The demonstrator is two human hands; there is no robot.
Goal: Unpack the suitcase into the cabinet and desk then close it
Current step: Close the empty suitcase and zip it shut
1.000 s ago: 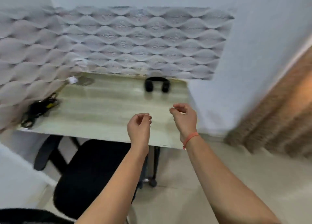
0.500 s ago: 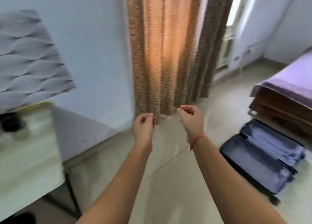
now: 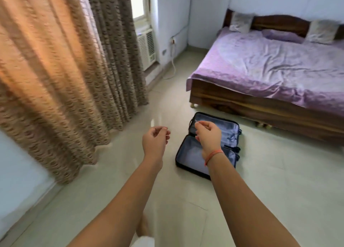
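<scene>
A dark suitcase (image 3: 188,154) with pale blue lining lies open flat on the floor in front of the bed, and both halves look empty. My left hand (image 3: 154,139) is raised in mid-air to the left of it, fingers loosely curled around nothing. My right hand (image 3: 208,136), with an orange band on the wrist, hangs in front of the suitcase as seen from here, fingers also curled and holding nothing. Neither the desk nor the cabinet is in view.
A wooden bed (image 3: 260,105) with a purple sheet stands at the right. Brown curtains (image 3: 65,70) hang along the left wall, with a window air conditioner (image 3: 147,48) beyond. Pale tiled floor (image 3: 270,191) surrounds the suitcase.
The view has swung right from the desk with headphones, past the curtains, to the bed and open suitcase. Both hands have stayed raised, curled and empty.
</scene>
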